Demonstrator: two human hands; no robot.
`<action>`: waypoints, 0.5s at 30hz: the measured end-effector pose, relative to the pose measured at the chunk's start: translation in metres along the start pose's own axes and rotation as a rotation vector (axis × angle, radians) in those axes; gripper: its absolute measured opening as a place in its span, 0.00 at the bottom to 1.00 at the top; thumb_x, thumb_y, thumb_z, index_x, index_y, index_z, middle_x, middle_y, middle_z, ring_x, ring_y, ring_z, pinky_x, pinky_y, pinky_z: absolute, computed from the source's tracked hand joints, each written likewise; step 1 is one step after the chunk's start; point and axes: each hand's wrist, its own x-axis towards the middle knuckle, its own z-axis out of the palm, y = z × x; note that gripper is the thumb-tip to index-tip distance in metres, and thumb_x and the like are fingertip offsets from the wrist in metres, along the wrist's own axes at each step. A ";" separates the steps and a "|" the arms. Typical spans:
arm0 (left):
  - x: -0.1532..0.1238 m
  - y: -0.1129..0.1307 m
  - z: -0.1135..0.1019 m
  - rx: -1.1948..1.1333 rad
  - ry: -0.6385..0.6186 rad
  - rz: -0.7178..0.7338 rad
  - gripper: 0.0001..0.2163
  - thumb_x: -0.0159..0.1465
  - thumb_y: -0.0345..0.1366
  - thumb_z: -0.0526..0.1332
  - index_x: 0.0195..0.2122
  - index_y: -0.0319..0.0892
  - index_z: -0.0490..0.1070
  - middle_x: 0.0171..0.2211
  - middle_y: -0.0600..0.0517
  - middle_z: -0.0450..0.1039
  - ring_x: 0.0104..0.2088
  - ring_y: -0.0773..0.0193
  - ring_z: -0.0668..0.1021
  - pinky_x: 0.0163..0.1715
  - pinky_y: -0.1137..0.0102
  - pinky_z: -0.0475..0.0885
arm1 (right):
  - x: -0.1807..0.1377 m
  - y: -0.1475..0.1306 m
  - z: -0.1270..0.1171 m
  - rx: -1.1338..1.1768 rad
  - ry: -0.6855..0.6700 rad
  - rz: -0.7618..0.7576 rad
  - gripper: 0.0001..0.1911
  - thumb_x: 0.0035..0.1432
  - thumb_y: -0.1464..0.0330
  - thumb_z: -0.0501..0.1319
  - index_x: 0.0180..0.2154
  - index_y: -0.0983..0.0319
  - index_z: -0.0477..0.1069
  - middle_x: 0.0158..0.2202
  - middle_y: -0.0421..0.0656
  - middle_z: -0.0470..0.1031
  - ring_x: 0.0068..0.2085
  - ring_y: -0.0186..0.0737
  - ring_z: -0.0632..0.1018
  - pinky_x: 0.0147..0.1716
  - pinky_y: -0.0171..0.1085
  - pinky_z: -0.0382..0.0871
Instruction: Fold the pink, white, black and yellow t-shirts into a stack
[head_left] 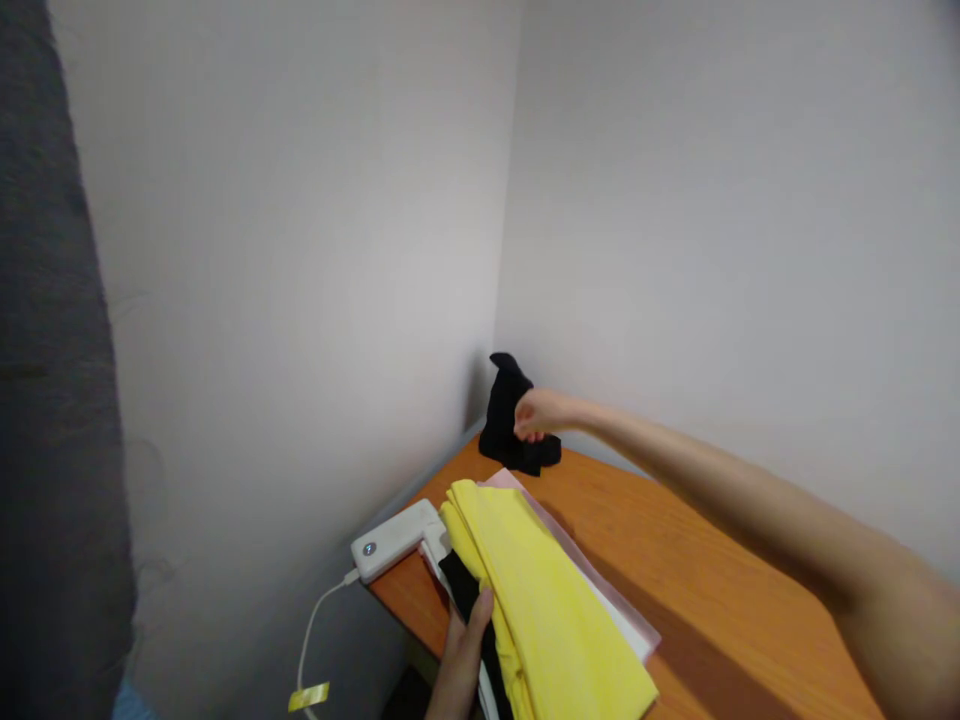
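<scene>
My left hand [468, 640] grips the near left edge of a stack, thumb on top. Uppermost is a folded yellow cloth [544, 600], with a black cloth [461, 585] showing along its left side. A flat white sheet with a pale pink edge [592, 565] sticks out from underneath on the right. My right arm reaches far across, and my right hand [541, 412] is closed at a black cloth item [499, 420] heaped in the corner. Its fingertips are partly hidden and slightly blurred, and the black item's exact kind is unclear.
The orange-brown wooden table [720, 590] fits into a corner between pale walls [322, 250]. A white device [397, 540] with a round button lies at its left edge. From it hangs a white cable [309, 630] with a yellow tag. A dark grey cloth [60, 350] hangs at far left.
</scene>
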 end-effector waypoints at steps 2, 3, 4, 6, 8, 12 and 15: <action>0.000 0.000 -0.001 0.014 -0.004 -0.010 0.36 0.50 0.50 0.72 0.57 0.40 0.66 0.56 0.41 0.71 0.63 0.49 0.63 0.65 0.59 0.56 | -0.028 0.006 0.063 -0.029 -0.222 0.037 0.11 0.44 0.71 0.71 0.19 0.66 0.72 0.15 0.36 0.69 0.20 0.29 0.70 0.22 0.28 0.59; -0.001 0.000 0.000 0.015 -0.006 -0.012 0.36 0.51 0.50 0.71 0.58 0.41 0.65 0.56 0.41 0.70 0.64 0.50 0.62 0.65 0.59 0.56 | -0.041 0.011 0.093 -0.059 -0.346 0.019 0.10 0.44 0.70 0.71 0.20 0.65 0.73 0.16 0.35 0.69 0.21 0.29 0.70 0.22 0.28 0.58; -0.002 0.001 0.001 0.010 -0.009 -0.011 0.36 0.52 0.50 0.71 0.59 0.42 0.64 0.56 0.42 0.70 0.64 0.50 0.62 0.65 0.59 0.56 | -0.053 0.016 0.118 -0.075 -0.398 0.001 0.08 0.44 0.70 0.71 0.21 0.64 0.73 0.17 0.34 0.69 0.22 0.29 0.69 0.22 0.28 0.57; -0.007 0.004 0.005 -0.006 -0.014 -0.008 0.35 0.53 0.50 0.70 0.60 0.43 0.62 0.56 0.43 0.71 0.63 0.51 0.63 0.64 0.60 0.56 | -0.072 0.025 0.150 -0.039 -0.286 0.006 0.08 0.48 0.70 0.68 0.21 0.64 0.72 0.18 0.33 0.68 0.22 0.29 0.67 0.22 0.28 0.54; -0.013 0.008 0.010 -0.019 -0.016 -0.024 0.35 0.55 0.49 0.69 0.61 0.44 0.62 0.55 0.43 0.71 0.63 0.52 0.64 0.64 0.60 0.57 | -0.083 0.028 0.147 0.050 -0.226 0.038 0.08 0.51 0.72 0.64 0.21 0.64 0.70 0.19 0.34 0.68 0.23 0.29 0.68 0.22 0.29 0.55; -0.021 0.014 0.014 -0.028 0.009 -0.069 0.33 0.56 0.49 0.68 0.61 0.44 0.62 0.55 0.43 0.72 0.62 0.52 0.64 0.64 0.58 0.56 | -0.096 0.006 0.048 0.226 -0.053 -0.007 0.10 0.55 0.72 0.59 0.22 0.63 0.68 0.21 0.36 0.69 0.25 0.31 0.70 0.24 0.30 0.60; -0.021 0.012 0.011 -0.020 0.025 -0.079 0.32 0.56 0.48 0.69 0.60 0.44 0.64 0.55 0.43 0.72 0.62 0.51 0.65 0.64 0.58 0.55 | -0.104 -0.029 -0.056 0.302 0.406 -0.119 0.11 0.61 0.68 0.56 0.26 0.63 0.67 0.20 0.36 0.68 0.22 0.29 0.69 0.23 0.30 0.59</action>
